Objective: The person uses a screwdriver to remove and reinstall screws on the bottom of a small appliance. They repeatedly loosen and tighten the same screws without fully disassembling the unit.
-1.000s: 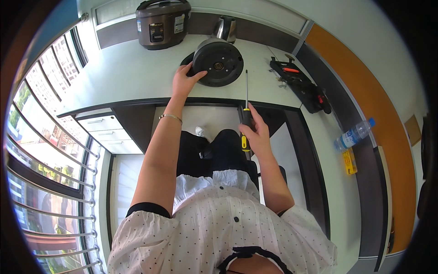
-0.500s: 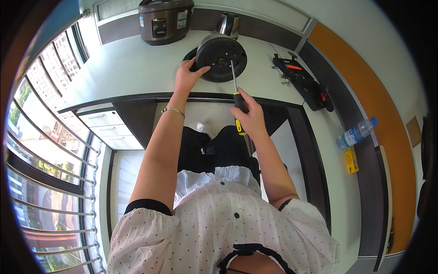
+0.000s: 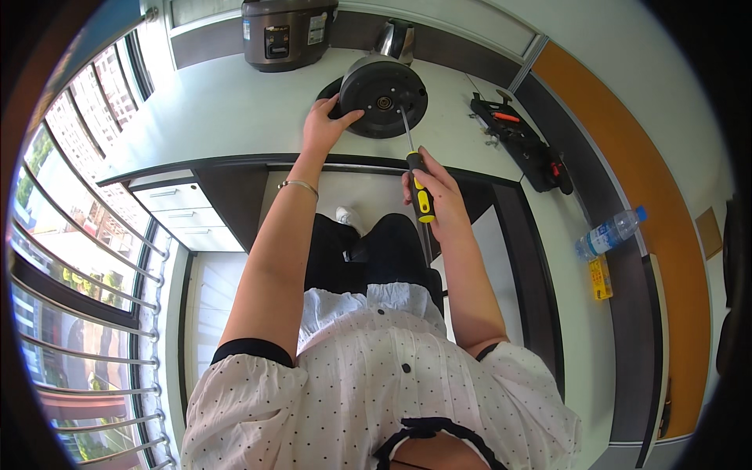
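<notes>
On the pale desktop, a round black appliance base [image 3: 368, 116] with a metal-ringed centre socket and small screw holes is tilted up facing me. It looks like an electric kettle's underside. My left hand [image 3: 323, 125] grips its left edge, thumb on the face and fingers behind. In my right hand [image 3: 440, 190] is a screwdriver [image 3: 424, 188] with a black and yellow handle. Its tip meets the base right of the socket, at or near a screw hole. Behind the base stands a shiny silver vessel [image 3: 395, 39]; whether they are joined is hidden.
A brown rice cooker [image 3: 288, 35] sits at the back left of the desk [image 3: 211, 110]. To the right lies a black tool holder [image 3: 521, 141] with tools. Farther along are a water bottle [image 3: 611, 233] and a yellow box [image 3: 601, 278]. Drawers [image 3: 184, 215] are below left.
My right hand has turned round the screwdriver handle, and the handle has rotated and shifted slightly right. The left hand keeps its hold on the base.
</notes>
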`<state>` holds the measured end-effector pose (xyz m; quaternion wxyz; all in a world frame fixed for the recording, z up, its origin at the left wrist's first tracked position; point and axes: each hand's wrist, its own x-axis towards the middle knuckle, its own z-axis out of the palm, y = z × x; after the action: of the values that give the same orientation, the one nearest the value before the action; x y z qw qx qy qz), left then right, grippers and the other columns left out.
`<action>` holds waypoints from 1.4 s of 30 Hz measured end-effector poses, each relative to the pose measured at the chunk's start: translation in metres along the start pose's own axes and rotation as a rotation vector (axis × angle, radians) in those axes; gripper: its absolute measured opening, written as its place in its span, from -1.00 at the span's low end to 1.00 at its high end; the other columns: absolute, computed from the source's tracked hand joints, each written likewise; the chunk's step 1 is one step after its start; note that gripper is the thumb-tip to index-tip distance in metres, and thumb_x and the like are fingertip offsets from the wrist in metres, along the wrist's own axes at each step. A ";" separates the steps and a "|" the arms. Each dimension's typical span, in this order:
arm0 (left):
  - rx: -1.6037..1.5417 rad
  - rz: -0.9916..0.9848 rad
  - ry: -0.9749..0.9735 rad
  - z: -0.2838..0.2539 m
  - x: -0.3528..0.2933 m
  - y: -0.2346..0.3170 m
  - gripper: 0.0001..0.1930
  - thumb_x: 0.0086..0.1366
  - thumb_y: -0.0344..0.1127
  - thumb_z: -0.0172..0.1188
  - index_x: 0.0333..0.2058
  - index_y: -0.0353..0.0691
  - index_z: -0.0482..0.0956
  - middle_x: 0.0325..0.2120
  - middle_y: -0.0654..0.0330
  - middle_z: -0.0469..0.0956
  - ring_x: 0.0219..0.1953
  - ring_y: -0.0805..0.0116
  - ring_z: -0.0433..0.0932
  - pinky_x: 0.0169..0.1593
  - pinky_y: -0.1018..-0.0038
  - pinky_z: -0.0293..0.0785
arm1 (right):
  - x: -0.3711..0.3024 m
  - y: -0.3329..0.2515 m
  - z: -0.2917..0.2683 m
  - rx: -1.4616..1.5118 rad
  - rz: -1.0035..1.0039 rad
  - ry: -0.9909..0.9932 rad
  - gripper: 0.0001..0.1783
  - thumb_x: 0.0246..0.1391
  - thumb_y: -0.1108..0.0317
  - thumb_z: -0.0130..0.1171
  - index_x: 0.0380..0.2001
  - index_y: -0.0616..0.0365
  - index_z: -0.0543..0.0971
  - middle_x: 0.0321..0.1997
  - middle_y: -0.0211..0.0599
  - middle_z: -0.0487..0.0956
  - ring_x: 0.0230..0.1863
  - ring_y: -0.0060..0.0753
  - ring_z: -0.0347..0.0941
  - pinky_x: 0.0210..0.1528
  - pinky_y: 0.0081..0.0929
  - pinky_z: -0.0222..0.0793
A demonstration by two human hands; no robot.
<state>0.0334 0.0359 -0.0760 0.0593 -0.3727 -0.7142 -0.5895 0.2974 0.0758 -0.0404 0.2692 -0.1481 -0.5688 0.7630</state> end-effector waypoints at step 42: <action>-0.009 0.000 0.012 0.000 -0.002 0.002 -0.28 -0.09 0.02 0.40 0.02 -0.31 0.49 -0.14 0.09 0.49 -0.05 0.18 0.47 0.02 0.38 0.38 | 0.004 -0.011 0.016 -0.027 -0.006 0.017 -0.34 0.10 0.47 0.07 0.29 0.08 0.19 -0.41 -0.24 0.48 -0.56 -0.51 0.43 -0.68 -0.59 0.28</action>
<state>0.0362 0.0352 -0.0754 0.0617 -0.3693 -0.7113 -0.5949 0.2881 0.0682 -0.0245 0.2743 -0.1562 -0.5774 0.7530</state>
